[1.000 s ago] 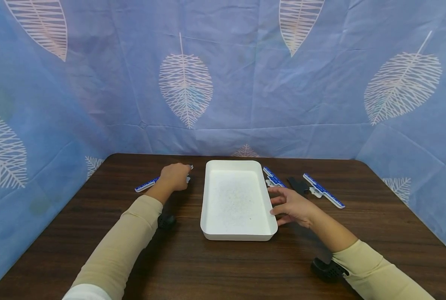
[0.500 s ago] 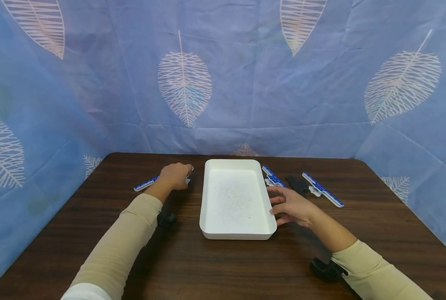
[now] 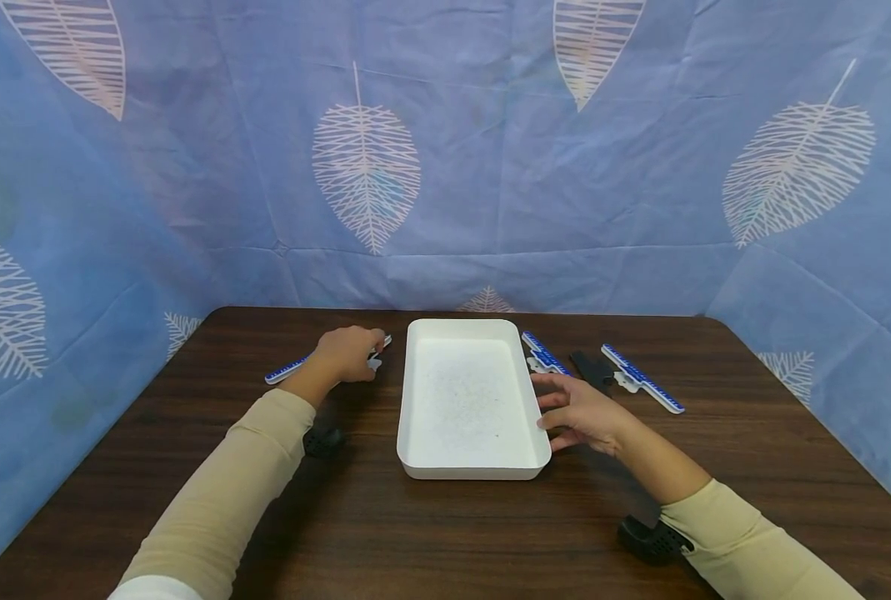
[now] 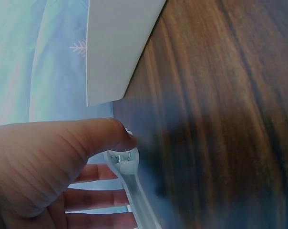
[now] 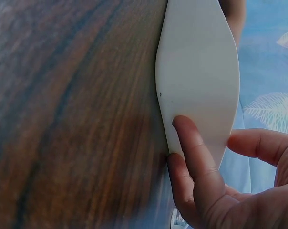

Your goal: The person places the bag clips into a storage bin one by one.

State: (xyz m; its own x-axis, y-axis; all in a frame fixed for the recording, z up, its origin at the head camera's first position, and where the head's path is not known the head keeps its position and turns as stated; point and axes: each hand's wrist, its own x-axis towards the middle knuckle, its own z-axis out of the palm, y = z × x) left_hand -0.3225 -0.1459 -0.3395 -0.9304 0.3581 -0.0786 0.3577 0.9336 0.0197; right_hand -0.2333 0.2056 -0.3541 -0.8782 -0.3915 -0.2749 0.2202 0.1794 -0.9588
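Note:
In the head view, my left hand (image 3: 349, 353) is over a long blue-and-white spring clip (image 3: 286, 370) left of the white tray. Its middle is hidden under the hand. The left wrist view shows thumb and fingers pinching the clip (image 4: 129, 167), a small metal spring visible at its handle. My right hand (image 3: 583, 414) touches the right side of the white tray (image 3: 475, 474). Seen from the right wrist, two fingertips rest against the outer wall of the tray (image 5: 196, 62), and another fingertip meets the rim.
Right of the tray lie a second blue-and-white clip (image 3: 546, 353), a black flat object (image 3: 593, 372) and a third such clip (image 3: 643, 379). A blue leaf-patterned cloth (image 3: 445, 167) hangs behind the dark wooden table (image 3: 430, 542).
The left hand has shifted very slightly left, and a little more of the clip's right end shows beyond the fingers. The right hand stays at the tray. The head view has drifted slightly.

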